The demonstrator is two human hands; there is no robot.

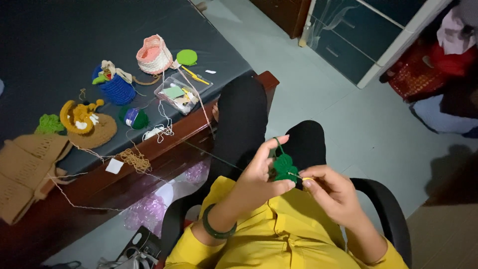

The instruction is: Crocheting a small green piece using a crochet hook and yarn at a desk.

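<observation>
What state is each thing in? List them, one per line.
Left hand: fingers pinch the green crochet piece, yarn looped over the forefinger.
Right hand: shut on a crochet hook at the piece.
Blue crocheted basket: upright on the table.
Pink crocheted basket: upright.
Clear plastic box: open, holding small bits.
Green yarn ball: partly unwound.

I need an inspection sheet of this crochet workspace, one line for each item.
Surface: dark tabletop with red-brown wooden edge.
Job's things: small green crocheted piece with green yarn strand; yellow-handled crochet hook.
Clutter: pink crocheted basket, blue crocheted pouch, clear plastic box, green yarn ball, tan crocheted pieces.
Grippers: left hand pinches the green piece; right hand holds the hook.
Cables: loose beige yarn trails over the edge.
Surroundings: pale tiled floor, black chair armrest.
</observation>
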